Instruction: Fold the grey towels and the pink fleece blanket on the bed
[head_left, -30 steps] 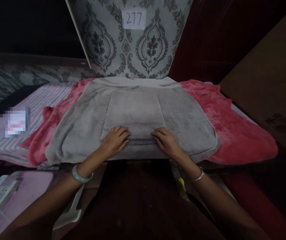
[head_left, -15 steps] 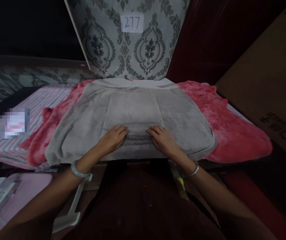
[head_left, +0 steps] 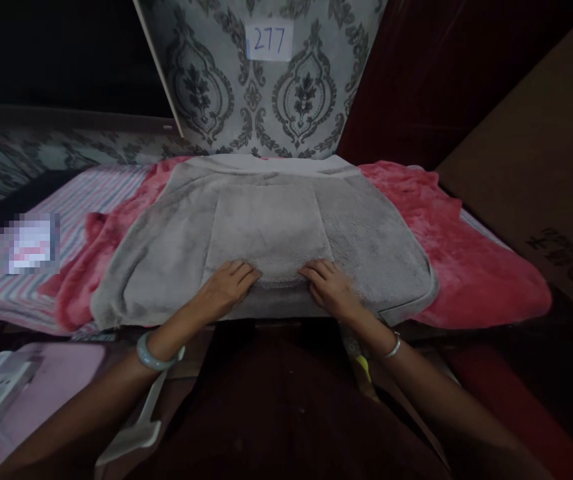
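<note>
A grey plush garment [head_left: 266, 227] lies spread on a table, on top of a pink fleece cloth [head_left: 466, 260]. My left hand [head_left: 226, 288] rests palm down on its near edge, fingers stretched flat and pointing right. My right hand [head_left: 330, 285] lies flat a hand's width to the right, fingers pointing left toward the other. Both press the fabric near the hem of a raised middle panel. Neither hand holds anything. A pale bangle [head_left: 153, 352] is on my left wrist and a thin silver one [head_left: 391, 347] on my right.
A striped cloth [head_left: 91, 193] covers the table's left side, with a blurred label [head_left: 30, 243] on it. A patterned grey panel with a "277" tag [head_left: 269, 40] stands behind. A cardboard box [head_left: 541, 160] is at the right. A white hanger [head_left: 136, 420] hangs below the table edge.
Both hands have slid a little toward me along the grey garment's near edge. The fold line between them has been smoothed.
</note>
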{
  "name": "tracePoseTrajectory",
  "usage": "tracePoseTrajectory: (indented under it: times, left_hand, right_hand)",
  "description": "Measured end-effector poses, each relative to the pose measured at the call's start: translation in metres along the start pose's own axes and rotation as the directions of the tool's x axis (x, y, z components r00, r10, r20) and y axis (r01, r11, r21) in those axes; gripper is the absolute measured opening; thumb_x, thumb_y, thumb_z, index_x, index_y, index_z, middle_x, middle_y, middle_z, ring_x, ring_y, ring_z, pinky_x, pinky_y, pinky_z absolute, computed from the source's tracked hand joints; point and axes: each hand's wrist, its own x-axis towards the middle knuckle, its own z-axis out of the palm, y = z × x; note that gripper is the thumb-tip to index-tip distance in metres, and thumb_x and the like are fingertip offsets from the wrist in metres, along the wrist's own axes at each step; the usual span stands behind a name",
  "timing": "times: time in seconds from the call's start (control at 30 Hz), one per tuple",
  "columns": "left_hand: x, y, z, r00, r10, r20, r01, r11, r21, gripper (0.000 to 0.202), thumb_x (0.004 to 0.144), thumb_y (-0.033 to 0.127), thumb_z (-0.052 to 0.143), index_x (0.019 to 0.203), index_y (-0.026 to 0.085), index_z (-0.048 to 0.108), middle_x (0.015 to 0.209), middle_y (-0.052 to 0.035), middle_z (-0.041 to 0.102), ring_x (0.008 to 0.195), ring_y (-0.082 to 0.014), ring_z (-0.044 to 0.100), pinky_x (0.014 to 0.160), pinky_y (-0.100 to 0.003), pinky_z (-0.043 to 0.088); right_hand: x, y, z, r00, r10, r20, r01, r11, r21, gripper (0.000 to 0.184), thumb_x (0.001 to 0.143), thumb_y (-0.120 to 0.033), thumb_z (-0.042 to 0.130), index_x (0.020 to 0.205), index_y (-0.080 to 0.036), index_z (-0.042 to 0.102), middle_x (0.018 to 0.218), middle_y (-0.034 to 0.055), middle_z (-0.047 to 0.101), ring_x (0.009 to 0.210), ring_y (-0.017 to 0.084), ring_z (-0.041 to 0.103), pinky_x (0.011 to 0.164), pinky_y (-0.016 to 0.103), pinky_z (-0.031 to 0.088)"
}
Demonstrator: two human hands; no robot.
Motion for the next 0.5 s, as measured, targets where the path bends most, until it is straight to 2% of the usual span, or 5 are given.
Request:
tracePoseTrajectory:
  times: [0.27,0.4,0.43,0.47,0.5]
  left_hand:
    - [-0.004,0.000,-0.015,0.997,-0.064,0.045,0.067,0.996,-0.059,0.030,0.089,0.011,0.050,0.114,0.019,0.065,0.104,-0.0116,0.065,0.096,-0.0245,0.059,0.082,-0.040,0.050]
    - [-0.011,-0.018,-0.028,0.974,-0.219,0.063,0.227,0.926,-0.303,0.030,0.087,0.035,0.058,0.113,0.021,0.064,0.119,-0.0109,0.064,0.111,-0.0265,0.058,0.095,-0.045,0.049]
    - [-0.012,-0.027,-0.030,0.943,-0.330,0.047,0.323,0.872,-0.368,0.033,0.086,0.040,0.057,0.113,0.021,0.064,0.120,-0.0105,0.064,0.113,-0.0267,0.058,0.096,-0.044,0.049]
    - [-0.012,-0.038,-0.031,0.882,-0.468,0.045,0.441,0.790,-0.426,0.037,0.086,0.043,0.055,0.113,0.020,0.064,0.118,-0.0103,0.064,0.111,-0.0263,0.060,0.094,-0.043,0.051]
    - [-0.011,-0.049,-0.031,0.792,-0.606,0.072,0.562,0.678,-0.474,0.040,0.085,0.045,0.054,0.114,0.019,0.064,0.112,-0.0102,0.065,0.105,-0.0256,0.062,0.088,-0.041,0.053]
  right_hand:
    - [0.004,-0.005,-0.005,0.999,0.047,0.027,-0.047,0.999,-0.005,0.045,0.089,-0.007,0.050,0.130,-0.020,0.064,0.120,0.0147,0.066,0.111,0.031,0.056,0.088,0.047,0.051]
    - [0.004,-0.008,-0.001,0.999,0.038,0.011,-0.038,0.999,-0.011,0.054,0.087,-0.006,0.052,0.138,-0.022,0.059,0.136,0.0146,0.061,0.125,0.031,0.053,0.099,0.051,0.049]
    - [0.005,-0.008,0.000,0.999,0.030,0.014,-0.030,1.000,-0.007,0.056,0.086,-0.006,0.052,0.139,-0.022,0.058,0.139,0.0141,0.060,0.128,0.031,0.053,0.101,0.053,0.048]
    - [0.005,-0.008,0.001,1.000,0.025,0.019,-0.025,1.000,0.000,0.058,0.086,-0.005,0.052,0.141,-0.023,0.057,0.141,0.0137,0.059,0.130,0.031,0.052,0.104,0.054,0.048]
    - [0.006,-0.008,0.003,0.999,0.025,0.022,-0.025,1.000,0.010,0.059,0.086,-0.005,0.051,0.142,-0.024,0.055,0.143,0.0133,0.058,0.133,0.031,0.051,0.105,0.056,0.047]
